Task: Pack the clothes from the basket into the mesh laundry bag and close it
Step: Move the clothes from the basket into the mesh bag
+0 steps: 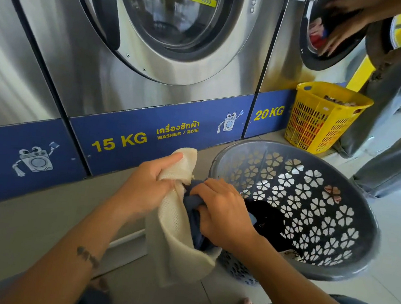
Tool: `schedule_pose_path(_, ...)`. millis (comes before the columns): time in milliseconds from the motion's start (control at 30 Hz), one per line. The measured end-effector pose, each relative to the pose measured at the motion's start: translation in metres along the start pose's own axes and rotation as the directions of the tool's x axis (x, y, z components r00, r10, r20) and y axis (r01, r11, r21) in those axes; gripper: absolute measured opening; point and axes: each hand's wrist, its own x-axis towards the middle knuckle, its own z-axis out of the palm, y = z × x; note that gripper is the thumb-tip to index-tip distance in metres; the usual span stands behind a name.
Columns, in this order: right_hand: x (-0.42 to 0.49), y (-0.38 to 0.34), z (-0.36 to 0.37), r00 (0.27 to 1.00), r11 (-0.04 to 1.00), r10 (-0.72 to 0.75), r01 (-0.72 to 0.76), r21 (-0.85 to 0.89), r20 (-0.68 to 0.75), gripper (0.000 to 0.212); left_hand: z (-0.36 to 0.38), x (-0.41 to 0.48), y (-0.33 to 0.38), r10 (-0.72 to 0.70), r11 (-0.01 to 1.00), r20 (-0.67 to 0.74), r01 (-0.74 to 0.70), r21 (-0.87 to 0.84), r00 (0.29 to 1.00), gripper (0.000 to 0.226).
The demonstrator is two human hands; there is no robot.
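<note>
1. Gripping the top edge of the cream mesh laundry bag [175, 234], the left grip [147, 188], a bare hand, has its fingers curled round a bunched fold of mesh with the thumb lying along the top.
2. The bag hangs from that hold in front of the person, its mouth facing right, its lower end near the tiled floor [389, 277].
3. The right grip [223, 214] is closed round a navy garment [193, 207], with fingers and thumb pinching the cloth right at the bag's mouth.
4. Part of the navy garment is already inside the bag, and the rest is bunched under the right grip.
5. A grey laundry basket [360, 250] with flower-shaped cut-outs sits on the floor just right of the bag, touching or nearly touching it.
6. Dark clothes [268, 221] lie in the bottom of the grey basket, just beyond the right wrist.
7. Behind, a steel washer marked 15 KG [58, 42] stands with its round door closed.
8. Next to it on the right, a washer marked 20 KG [282, 62] has its drum open, and red laundry [317, 39] shows inside.
9. Another person's hand [343, 28], blurred, reaches into that open drum.
10. A yellow basket [328, 117] holding clothes stands on the floor against the 20 KG washer, well behind the grey basket.
</note>
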Motion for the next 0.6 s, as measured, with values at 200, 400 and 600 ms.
schedule_pose_path(200, -0.024, -0.031, 0.029, 0.960, 0.933, -0.087, -0.015, 0.360, 0.265, 0.009, -0.010, -0.033, -0.009, -0.008, 0.964, 0.032, 0.017, -0.266, 0.999, 0.065)
schedule_pose_path(400, -0.063, -0.025, 0.084, 0.594, 0.991, -0.012, 0.115, -0.071, 0.804, 0.023, 0.003, -0.064, -0.065, -0.219, 0.973, -0.181, 0.200, -0.113, 0.959, 0.061)
schedule_pose_path(600, -0.093, -0.023, 0.100, 0.504, 0.957, 0.029, 0.236, -0.170, 0.863, 0.022, 0.037, -0.099, -0.160, -0.368, 0.929, -0.216, 0.369, -0.039, 0.904, 0.059)
